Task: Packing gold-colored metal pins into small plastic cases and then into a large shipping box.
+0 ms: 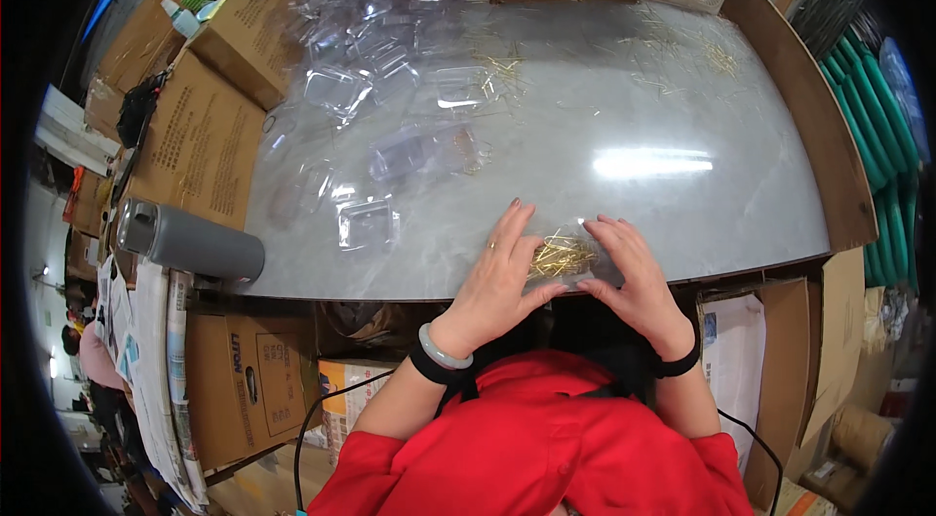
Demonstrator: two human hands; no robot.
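Note:
Near the front edge of the table, a small clear plastic box (583, 276) holds a heap of thin gold-coloured wire pins (560, 255). My left hand (494, 272) curves around its left side, the thumb lying along the near edge and a ring on one finger. From the right, my right hand (634, 280) grips the box between thumb and fingers. The pins lie between both hands, mostly lengthwise in a loose tangle. My fingers and palms hide parts of the box's walls.
Clear plastic box parts (366, 48) pile up at the far left, with a few nearer ones (369, 223). Loose gold pins (502, 72) lie farther back, more (720, 59) at far right. A grey bottle (190, 241) lies at the left edge. Cardboard walls (804, 97) border the table.

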